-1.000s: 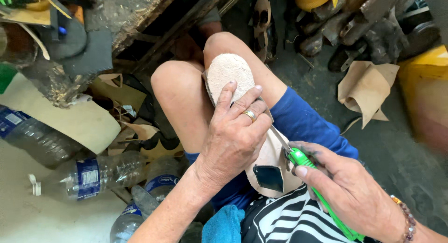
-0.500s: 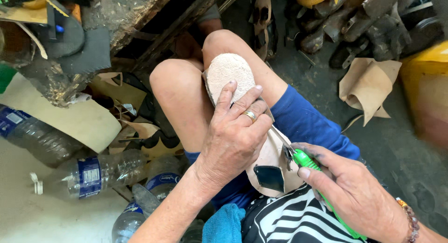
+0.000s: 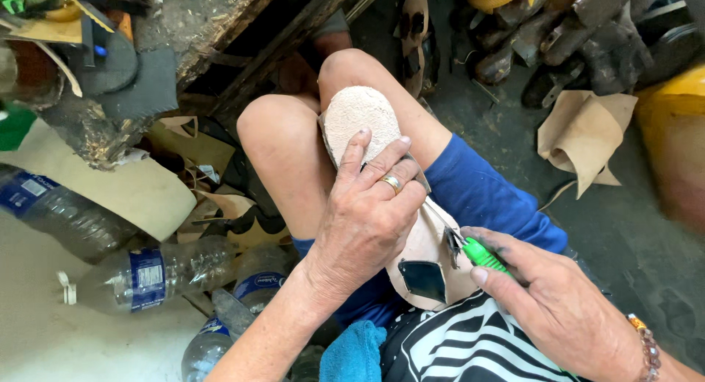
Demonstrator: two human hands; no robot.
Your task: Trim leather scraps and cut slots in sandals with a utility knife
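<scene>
Nearest the camera, the right hand (image 3: 565, 308) grips a green-handled tool (image 3: 479, 253), its fingers wrapped tight around the handle and the thumb lying along it. The tool's metal tip touches the shoe sole (image 3: 396, 206) near the heel end, just beside a dark patch (image 3: 422, 278) on the pale inner face. A beaded bracelet (image 3: 646, 345) circles that wrist.

The left hand (image 3: 367, 220) lies flat on the middle of the sole, its fingers spread and pressed down, pinning it against the thigh; 1 finger carries a gold ring (image 3: 391, 182). The sole's long axis runs from the lap out toward the knees, with the rough toe end (image 3: 360, 114) sticking out past the fingertips. So the working spot lies behind the left palm and straight ahead of the right hand's tip — the right hand is the nearer one to it.

A teal cloth (image 3: 352, 353) sits low by the lap. On the floor to the left lie 3 plastic bottles (image 3: 139, 272) and leather scraps (image 3: 220, 206) — farther off, a folded tan piece (image 3: 584, 136) and a heap of dark shoe parts (image 3: 573, 37).
</scene>
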